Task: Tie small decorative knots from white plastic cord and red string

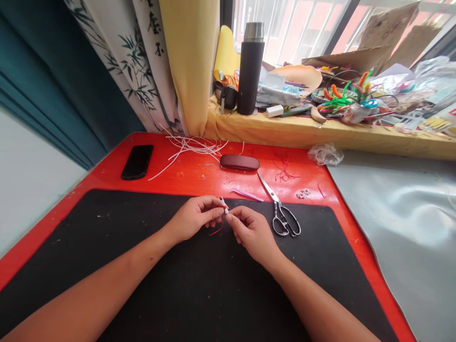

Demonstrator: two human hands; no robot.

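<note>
Between my two hands, above the black mat (171,285), is a small bundle of white strips with red thread (224,206) around it. My left hand (199,216) pinches the bundle between thumb and fingers, and a loose red thread end (216,231) hangs below. The fingertips of my right hand (249,230) are closed at the bundle's lower end. Just right of that hand lies a pair of scissors (281,209), blades pointing away. Pink tweezers (247,194) rest at the mat's far edge.
Behind the mat, the red table (188,178) holds a black phone (137,162), loose white strips (192,146), a maroon case (240,162), red thread scraps (284,170) and small beads (303,194). A black thermos (251,71) stands on the cluttered windowsill. Grey sheeting (402,213) covers the right side.
</note>
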